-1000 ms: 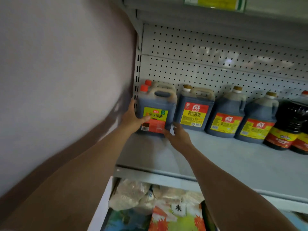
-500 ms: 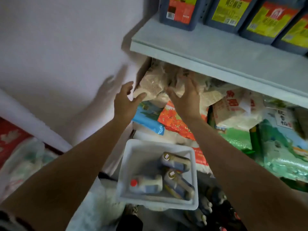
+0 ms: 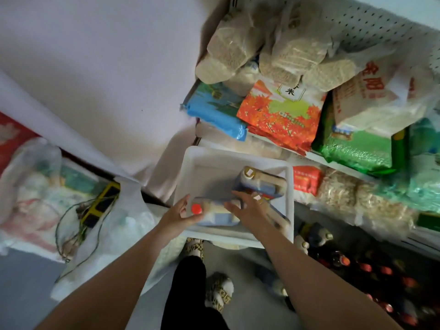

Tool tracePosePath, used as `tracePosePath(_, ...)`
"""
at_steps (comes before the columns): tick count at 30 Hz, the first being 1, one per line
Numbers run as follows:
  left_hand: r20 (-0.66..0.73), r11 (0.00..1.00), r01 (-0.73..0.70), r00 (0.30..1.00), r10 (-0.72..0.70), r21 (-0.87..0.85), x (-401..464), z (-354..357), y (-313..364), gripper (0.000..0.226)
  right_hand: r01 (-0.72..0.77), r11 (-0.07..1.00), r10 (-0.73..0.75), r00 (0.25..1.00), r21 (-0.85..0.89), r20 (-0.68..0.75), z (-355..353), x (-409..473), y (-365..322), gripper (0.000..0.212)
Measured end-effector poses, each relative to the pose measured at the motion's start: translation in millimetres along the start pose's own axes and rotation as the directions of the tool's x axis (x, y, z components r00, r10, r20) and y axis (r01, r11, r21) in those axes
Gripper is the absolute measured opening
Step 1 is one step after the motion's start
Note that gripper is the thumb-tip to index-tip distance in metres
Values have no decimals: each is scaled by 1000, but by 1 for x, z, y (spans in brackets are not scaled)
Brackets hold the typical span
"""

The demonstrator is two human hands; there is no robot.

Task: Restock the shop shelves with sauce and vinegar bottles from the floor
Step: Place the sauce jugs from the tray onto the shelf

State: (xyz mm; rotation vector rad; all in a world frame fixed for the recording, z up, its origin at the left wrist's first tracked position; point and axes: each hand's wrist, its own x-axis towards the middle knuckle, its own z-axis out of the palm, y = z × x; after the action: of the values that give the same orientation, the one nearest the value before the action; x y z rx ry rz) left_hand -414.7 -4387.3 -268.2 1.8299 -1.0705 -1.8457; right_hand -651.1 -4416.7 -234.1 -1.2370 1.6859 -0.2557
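A white plastic tub (image 3: 206, 163) sits on the floor below me with sauce jugs lying in it. A red-capped jug (image 3: 220, 217) lies along its near side. My left hand (image 3: 177, 215) curls around that jug's neck, thumb under the red cap (image 3: 196, 208). My right hand (image 3: 248, 209) rests flat with fingers spread across the same jug's body and a second jug partly hidden beneath it. A gold-capped jug (image 3: 262, 183) lies at the tub's far side, untouched.
Rice and grain bags (image 3: 281, 113) fill the low shelves beyond and right of the tub. Several small bottles (image 3: 342, 260) stand on the floor at the right. Plastic bags and a yellow device with cables (image 3: 101, 203) lie left. My slippered feet (image 3: 219, 291) stand just behind the tub.
My view has dropped from the upper shelf of jugs to the floor. Both hands left the shelved jug, came down, and now reach into the tub onto the red-capped jug.
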Motion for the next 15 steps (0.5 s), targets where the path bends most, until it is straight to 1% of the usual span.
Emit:
tracePosePath(1,0,1000,11,1000,-11,13,5,1,-7,127,-25,1000,25,1000,16,1,6,3,6,51)
tracePosePath(2,4,1000,17,1000,-17,17,12,2,-17,131,-37,999,37,999,26,0,14,7,12,53)
tracePosePath(3,12,1000,21,1000,-21,8,20,3,-25,131,-51,999,51,999,14,3,20,10,16,56)
tracePosePath(5,36,999,25,999,-23,-33,29,6,-28,122,-53,999,53,998,-10,23,30,20,21,59)
tracePosePath(7,56,999,20,998,-18,-40,36,9,-27,111,-48,999,48,998,4,35,36,28,22,63)
tracePosePath(10,32,1000,23,999,-22,-19,50,5,-27,103,-58,997,56,998,45,40,40,37,24,68)
tracePosePath(13,19,1000,11,1000,-12,11,58,2,-22,90,-54,996,49,997,69,66,34,45,26,67)
tracePosePath(15,6,1000,15,1000,-14,-25,63,0,-17,87,-69,991,63,997,113,55,31,51,26,68)
